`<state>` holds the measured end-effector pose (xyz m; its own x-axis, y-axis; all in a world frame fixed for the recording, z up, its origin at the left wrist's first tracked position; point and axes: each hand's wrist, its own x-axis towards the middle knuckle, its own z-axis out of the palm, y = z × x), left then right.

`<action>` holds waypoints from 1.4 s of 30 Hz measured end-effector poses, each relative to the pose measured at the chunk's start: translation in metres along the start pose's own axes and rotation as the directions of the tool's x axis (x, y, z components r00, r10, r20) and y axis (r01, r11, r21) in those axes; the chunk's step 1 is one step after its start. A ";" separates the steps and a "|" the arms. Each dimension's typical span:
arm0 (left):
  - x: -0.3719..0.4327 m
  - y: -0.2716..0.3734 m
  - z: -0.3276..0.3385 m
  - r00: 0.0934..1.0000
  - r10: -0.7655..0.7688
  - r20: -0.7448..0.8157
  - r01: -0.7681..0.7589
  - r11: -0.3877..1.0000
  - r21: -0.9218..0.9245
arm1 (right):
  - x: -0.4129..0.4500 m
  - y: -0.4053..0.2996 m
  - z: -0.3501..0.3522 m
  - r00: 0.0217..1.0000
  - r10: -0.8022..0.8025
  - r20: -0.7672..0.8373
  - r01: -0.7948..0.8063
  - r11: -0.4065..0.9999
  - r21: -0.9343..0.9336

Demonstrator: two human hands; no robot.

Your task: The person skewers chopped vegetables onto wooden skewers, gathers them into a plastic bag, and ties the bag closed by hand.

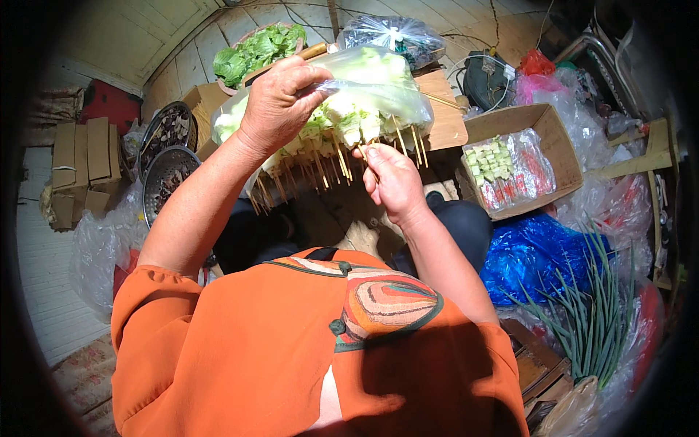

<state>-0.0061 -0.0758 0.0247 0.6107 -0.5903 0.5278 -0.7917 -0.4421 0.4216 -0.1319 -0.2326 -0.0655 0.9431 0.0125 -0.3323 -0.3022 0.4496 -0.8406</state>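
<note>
My left hand [284,101] pinches the edge of a clear plastic bag [355,68] and holds it up. Under and inside the bag lie many skewers of pale green leaf vegetable, perhaps cabbage or lettuce [355,123]; their bamboo sticks [319,166] point towards me past the board's near side. My right hand [390,177] is closed on a bamboo skewer at the near edge of this pile, its leafy end among the others. A wooden board [445,117] shows beside the pile on the right.
Beyond the pile sit a basket of green leaves [259,54] and a tied plastic bag [393,38]. Two metal colanders [169,155] hold dark pieces at left. At right are a cardboard box [562,158] with skewered green cubes [489,158], a blue plastic bag [540,257] and green onions [592,322].
</note>
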 end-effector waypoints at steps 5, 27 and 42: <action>0.000 0.000 0.000 1.000 0.015 0.015 -0.015 1.000 -0.011 | -0.005 -0.012 0.005 0.996 -0.006 -0.084 -0.008 0.986 -0.165; -0.001 0.003 0.001 0.998 -0.056 0.033 0.058 0.995 -0.076 | -0.005 -0.010 0.005 0.911 -0.311 -0.270 0.054 0.740 -0.670; 0.000 0.000 0.002 0.993 -0.113 0.021 0.114 0.987 -0.113 | -0.024 0.001 0.005 0.790 -0.613 0.010 0.180 0.217 -0.959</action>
<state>-0.0062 -0.0775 0.0233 0.6956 -0.5507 0.4614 -0.7098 -0.4279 0.5595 -0.1539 -0.2278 -0.0566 0.9315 -0.2573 0.2572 -0.0288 -0.7568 -0.6530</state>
